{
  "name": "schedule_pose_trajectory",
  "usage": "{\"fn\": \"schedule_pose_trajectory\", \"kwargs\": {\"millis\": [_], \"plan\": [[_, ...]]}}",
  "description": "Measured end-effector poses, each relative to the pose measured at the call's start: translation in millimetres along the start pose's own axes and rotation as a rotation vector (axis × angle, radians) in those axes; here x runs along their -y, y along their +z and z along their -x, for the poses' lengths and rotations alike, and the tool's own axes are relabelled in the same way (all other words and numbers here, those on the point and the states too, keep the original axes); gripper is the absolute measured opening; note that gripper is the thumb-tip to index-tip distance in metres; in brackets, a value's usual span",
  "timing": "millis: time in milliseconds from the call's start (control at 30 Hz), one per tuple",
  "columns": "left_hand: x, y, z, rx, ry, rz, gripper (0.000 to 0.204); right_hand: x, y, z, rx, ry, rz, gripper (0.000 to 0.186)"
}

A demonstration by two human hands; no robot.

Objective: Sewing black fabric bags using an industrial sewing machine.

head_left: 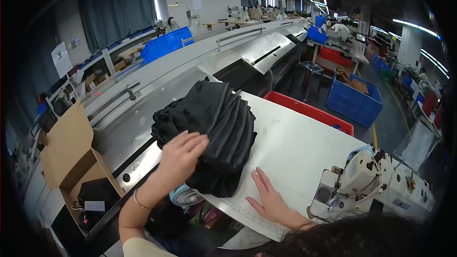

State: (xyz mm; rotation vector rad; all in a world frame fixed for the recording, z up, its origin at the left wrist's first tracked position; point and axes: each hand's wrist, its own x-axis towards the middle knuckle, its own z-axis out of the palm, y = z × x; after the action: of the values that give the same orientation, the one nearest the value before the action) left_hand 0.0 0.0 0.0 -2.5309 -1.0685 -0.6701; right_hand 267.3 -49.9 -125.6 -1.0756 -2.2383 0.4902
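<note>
A large stack of folded black fabric pieces (219, 119) lies across the left end of the white sewing table (290, 138) and the metal ledge beside it. My left hand (183, 154) is at the near left side of this stack, fingers stretched out side by side against or just over the cloth. No cloth is visibly gripped in it. Resting on the white tabletop to the right of the stack is my right hand (271, 202), its fingers apart and nothing in them. A bracelet circles my left wrist.
A sewing machine (376, 181) stands on the table at right. Beyond the table's far edge is a red bin (309, 112), with a blue bin (354, 97) farther right. An open cardboard box (71, 147) sits at left. A small blue fan (185, 196) is below the stack.
</note>
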Motion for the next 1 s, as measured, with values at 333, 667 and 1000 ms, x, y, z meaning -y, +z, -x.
{"fn": "schedule_pose_trajectory", "kwargs": {"millis": [333,667,1000], "plan": [[-27,25,46,-0.134,-0.135,0.078,0.078,31,-21,-87,-0.430,-0.288,0.033,0.046],[-10,49,20,-0.418,-0.358,0.169,0.070,51,33,-178,-0.379,-0.117,-0.179,0.030],[46,20,-22,0.274,-0.368,0.069,0.028,8,-229,-128,-1.212,-0.191,-1.073,0.022]]}}
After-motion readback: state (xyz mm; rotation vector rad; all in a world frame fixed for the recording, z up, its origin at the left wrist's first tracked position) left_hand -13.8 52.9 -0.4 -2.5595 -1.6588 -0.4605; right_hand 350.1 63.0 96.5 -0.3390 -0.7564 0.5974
